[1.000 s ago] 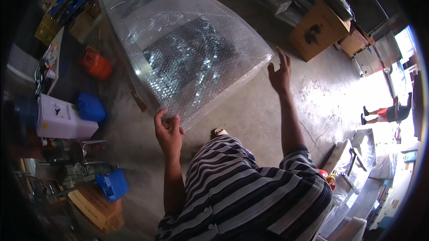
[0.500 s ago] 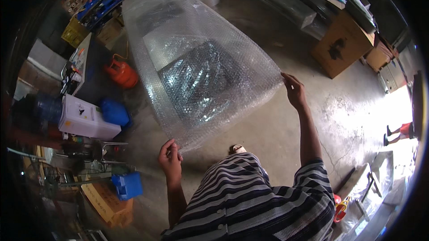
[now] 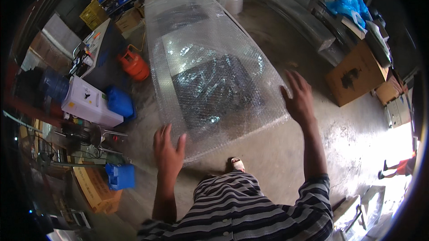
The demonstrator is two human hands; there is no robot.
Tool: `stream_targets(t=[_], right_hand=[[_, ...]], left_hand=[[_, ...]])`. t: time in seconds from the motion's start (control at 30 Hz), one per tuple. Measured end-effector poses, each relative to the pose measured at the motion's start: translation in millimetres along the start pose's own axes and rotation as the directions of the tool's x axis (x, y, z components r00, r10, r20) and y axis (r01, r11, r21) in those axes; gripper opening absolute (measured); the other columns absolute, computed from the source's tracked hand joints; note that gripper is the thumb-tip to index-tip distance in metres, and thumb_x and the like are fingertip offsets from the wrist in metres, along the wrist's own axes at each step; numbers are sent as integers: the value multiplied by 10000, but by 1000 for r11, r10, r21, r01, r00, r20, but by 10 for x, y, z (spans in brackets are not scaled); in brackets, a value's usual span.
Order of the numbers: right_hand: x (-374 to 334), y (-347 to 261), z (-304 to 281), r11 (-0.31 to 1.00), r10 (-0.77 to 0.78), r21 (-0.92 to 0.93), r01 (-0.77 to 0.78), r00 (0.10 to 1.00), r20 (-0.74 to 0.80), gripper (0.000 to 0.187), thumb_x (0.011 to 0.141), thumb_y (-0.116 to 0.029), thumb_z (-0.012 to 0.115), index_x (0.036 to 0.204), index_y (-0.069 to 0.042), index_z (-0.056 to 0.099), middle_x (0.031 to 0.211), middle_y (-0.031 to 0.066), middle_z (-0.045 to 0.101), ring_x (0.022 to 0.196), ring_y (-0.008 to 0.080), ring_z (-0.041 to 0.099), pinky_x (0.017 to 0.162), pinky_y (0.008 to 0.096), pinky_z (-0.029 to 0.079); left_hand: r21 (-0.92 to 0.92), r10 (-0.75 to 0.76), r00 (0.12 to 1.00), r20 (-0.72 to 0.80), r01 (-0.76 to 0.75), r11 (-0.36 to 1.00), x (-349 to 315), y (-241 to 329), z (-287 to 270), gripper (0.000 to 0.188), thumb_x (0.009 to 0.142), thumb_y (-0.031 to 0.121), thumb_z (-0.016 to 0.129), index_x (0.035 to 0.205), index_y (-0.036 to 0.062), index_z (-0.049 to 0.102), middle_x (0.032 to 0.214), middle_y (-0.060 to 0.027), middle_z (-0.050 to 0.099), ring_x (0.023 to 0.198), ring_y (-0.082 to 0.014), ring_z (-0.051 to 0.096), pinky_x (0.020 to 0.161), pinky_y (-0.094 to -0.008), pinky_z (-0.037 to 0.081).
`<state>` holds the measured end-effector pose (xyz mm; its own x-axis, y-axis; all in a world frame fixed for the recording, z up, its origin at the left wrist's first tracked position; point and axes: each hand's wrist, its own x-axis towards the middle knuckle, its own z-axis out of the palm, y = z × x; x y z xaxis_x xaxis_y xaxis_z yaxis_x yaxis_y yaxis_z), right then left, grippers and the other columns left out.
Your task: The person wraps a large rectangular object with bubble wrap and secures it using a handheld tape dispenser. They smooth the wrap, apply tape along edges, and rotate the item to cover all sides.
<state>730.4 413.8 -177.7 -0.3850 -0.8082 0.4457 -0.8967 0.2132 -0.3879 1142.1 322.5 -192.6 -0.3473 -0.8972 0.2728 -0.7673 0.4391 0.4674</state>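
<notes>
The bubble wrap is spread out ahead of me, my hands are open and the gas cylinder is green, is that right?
The gas cylinder is orange-red, not green, as the head view shows. The rest holds: bubble wrap spread ahead, left hand and right hand open.

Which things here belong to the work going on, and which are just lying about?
Part of the work:
bubble wrap, a dark rectangle showing through
left hand and right hand, both open near its closest corners

Apparently just lying about:
orange gas cylinder
blue plastic bag
large cardboard box at right
</notes>
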Motion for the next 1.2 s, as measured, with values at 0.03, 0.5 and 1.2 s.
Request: stream_targets(t=[0.03, 0.5, 1.2], right_hand=[[184, -134, 155, 988, -139, -52, 142, 988, 61, 584, 976, -303, 656, 1501, -99, 503, 1557, 203, 439, 1452, 396, 396, 1191, 510, 326], [1303, 243, 794, 993, 22, -109, 44, 841, 540, 743, 1052, -575, 414, 1578, -55, 344, 1629, 215, 339, 1525, 396, 285, 1223, 547, 257], [3444, 703, 2639, 844, -435, -18, 536, 704, 561, 912, 1016, -726, 288, 1641, -72, 177, 1714, 164, 141, 1587, 342, 108, 1259, 596, 138]], left_hand=[[18, 140, 990, 27, -140, 990, 273, 110, 138, 649, 986, 417, 645, 1443, -17, 489, 1488, -256, 465, 1399, -425, 417, 1128, -539, 359], [154, -87, 841, 535, 4, 988, 1126, -109, 351, 805, 993, 571, 551, 1532, -9, 402, 1611, -294, 321, 1504, -455, 293, 1241, -544, 230], [215, -123, 981, 147, 90, 973, 2608, -882, 1469, 875, 1017, 593, 483, 1589, -34, 272, 1668, -277, 208, 1567, -426, 137, 1272, -525, 108]])
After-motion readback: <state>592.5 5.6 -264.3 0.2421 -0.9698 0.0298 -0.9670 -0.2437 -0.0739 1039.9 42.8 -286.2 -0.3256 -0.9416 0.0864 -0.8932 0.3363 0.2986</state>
